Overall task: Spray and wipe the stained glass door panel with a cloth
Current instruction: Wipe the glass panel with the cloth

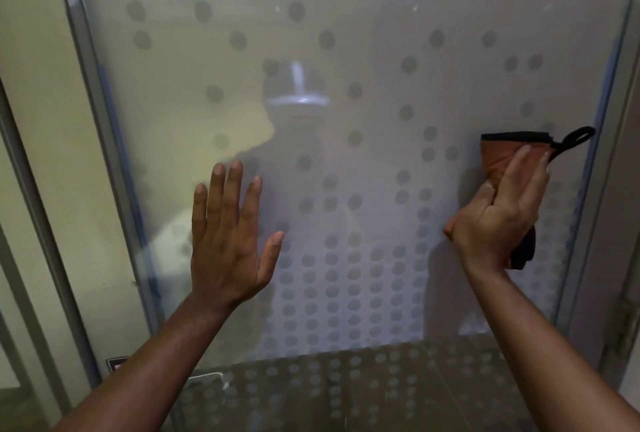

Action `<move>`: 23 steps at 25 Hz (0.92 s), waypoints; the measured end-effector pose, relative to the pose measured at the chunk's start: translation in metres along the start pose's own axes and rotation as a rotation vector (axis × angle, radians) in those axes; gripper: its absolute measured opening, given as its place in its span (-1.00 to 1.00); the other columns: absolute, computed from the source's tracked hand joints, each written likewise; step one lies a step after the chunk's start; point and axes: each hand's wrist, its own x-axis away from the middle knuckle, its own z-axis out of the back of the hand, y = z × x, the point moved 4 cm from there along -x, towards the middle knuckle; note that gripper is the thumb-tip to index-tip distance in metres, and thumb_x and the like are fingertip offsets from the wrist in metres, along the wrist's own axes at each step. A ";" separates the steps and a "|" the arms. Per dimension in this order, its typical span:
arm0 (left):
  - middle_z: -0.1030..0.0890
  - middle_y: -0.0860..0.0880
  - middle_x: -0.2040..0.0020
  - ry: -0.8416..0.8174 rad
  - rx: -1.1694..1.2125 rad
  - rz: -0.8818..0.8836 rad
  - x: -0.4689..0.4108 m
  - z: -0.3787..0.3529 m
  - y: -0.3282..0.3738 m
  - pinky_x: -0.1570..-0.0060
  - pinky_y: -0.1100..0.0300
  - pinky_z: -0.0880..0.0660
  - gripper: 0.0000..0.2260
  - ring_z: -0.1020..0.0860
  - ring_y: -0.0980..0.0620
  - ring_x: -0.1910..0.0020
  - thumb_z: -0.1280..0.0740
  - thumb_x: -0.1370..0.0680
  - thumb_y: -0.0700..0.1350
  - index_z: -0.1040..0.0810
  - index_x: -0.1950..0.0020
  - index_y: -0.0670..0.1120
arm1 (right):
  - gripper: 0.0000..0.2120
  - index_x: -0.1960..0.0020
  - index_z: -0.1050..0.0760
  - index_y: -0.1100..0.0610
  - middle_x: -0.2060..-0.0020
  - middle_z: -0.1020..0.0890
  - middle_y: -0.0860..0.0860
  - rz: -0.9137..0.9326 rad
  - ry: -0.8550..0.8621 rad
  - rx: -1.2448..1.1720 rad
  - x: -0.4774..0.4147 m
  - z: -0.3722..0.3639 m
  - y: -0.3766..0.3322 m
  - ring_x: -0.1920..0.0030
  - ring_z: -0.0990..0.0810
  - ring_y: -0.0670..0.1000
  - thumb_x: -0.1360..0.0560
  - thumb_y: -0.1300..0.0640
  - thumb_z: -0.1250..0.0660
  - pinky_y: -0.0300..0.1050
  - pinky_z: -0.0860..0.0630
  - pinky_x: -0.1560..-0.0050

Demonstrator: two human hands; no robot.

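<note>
A frosted glass door panel [346, 50] with a pattern of round dots fills the view. My left hand [228, 241] is spread flat, fingers apart, against the glass at lower left and holds nothing. My right hand [502, 216] presses an orange cloth [498, 157] with black trim and a black hanging loop against the glass near the right edge. Part of the cloth hangs out below my palm. No spray bottle is in view.
A grey metal frame [90, 119] borders the panel on the left, and another frame strip [609, 161] runs down the right. A cream wall [31, 67] lies beyond the left frame. A person's blurred reflection shows in the middle of the glass.
</note>
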 end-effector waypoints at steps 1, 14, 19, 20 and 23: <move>-0.04 -0.25 -0.81 -0.002 -0.003 -0.001 0.000 0.000 0.000 -0.78 -0.24 0.07 -0.28 0.00 -0.29 -0.81 -0.07 -0.75 0.25 -0.11 -0.79 -0.17 | -0.43 -0.71 -0.21 0.21 -0.69 -0.20 0.32 -0.019 0.003 -0.011 -0.008 -0.004 -0.014 -0.70 -0.18 0.36 -0.71 0.24 -0.19 0.11 -0.15 -0.68; -0.07 -0.24 -0.81 -0.009 0.041 0.000 0.000 0.004 0.002 -0.77 -0.27 0.02 -0.29 -0.03 -0.28 -0.81 -0.08 -0.76 0.25 -0.15 -0.78 -0.18 | -0.29 -0.69 -0.28 0.07 -0.71 -0.25 0.18 0.342 -0.210 -0.068 0.023 -0.069 -0.209 -0.72 -0.13 0.32 -0.57 0.36 -0.23 0.29 -0.29 -0.57; -0.03 -0.21 -0.82 -0.065 0.083 0.019 -0.002 0.009 0.002 -0.78 -0.27 0.02 -0.28 -0.03 -0.28 -0.81 -0.11 -0.75 0.25 -0.12 -0.79 -0.16 | -0.36 -0.62 -0.43 0.09 -0.67 -0.33 0.19 0.391 -0.312 -0.152 0.029 -0.062 -0.215 -0.70 -0.18 0.35 -0.57 0.41 -0.28 0.44 -0.39 -0.52; -0.02 -0.21 -0.82 -0.076 0.087 0.022 -0.002 0.011 0.002 -0.78 -0.27 0.02 -0.27 -0.02 -0.28 -0.81 -0.11 -0.75 0.25 -0.12 -0.79 -0.16 | -0.37 -0.62 -0.44 0.09 -0.67 -0.34 0.20 0.412 -0.336 -0.142 0.031 -0.060 -0.216 -0.70 -0.18 0.35 -0.59 0.42 -0.29 0.44 -0.40 -0.52; 0.01 -0.22 -0.82 -0.113 0.089 0.028 -0.003 0.021 0.008 -0.78 -0.28 0.04 -0.25 0.01 -0.28 -0.81 -0.10 -0.75 0.28 -0.10 -0.79 -0.17 | -0.38 -0.60 -0.47 0.14 -0.63 -0.39 0.24 0.416 -0.408 -0.199 0.033 -0.049 -0.222 -0.67 -0.25 0.37 -0.58 0.46 -0.31 0.43 -0.40 -0.52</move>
